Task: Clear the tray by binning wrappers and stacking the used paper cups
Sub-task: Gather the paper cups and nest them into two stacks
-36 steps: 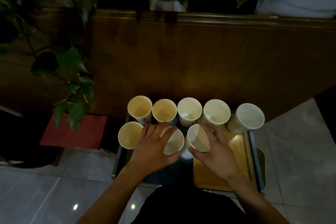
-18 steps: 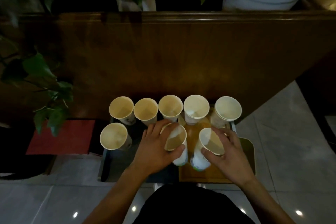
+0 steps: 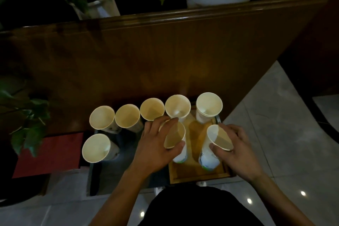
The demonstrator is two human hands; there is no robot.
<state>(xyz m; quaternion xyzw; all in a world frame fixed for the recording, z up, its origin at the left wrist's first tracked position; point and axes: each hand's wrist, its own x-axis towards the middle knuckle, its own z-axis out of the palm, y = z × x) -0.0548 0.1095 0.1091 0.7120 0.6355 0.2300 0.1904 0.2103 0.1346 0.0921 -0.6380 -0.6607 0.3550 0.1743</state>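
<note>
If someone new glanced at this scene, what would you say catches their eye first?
Most striking are the two hands at the centre: the left hand grips one paper cup and the right hand grips another cup, both over the wooden tray. Behind them a row of five open cups stands before the dark wooden panel, with a lone cup at the left.

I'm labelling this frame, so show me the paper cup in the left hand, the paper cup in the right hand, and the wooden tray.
Paper cup in the left hand (image 3: pixel 174 135), head view: inside wall.
Paper cup in the right hand (image 3: pixel 220 137), head view: inside wall.
Wooden tray (image 3: pixel 194 170), head view: bare floor near its front edge.
</note>
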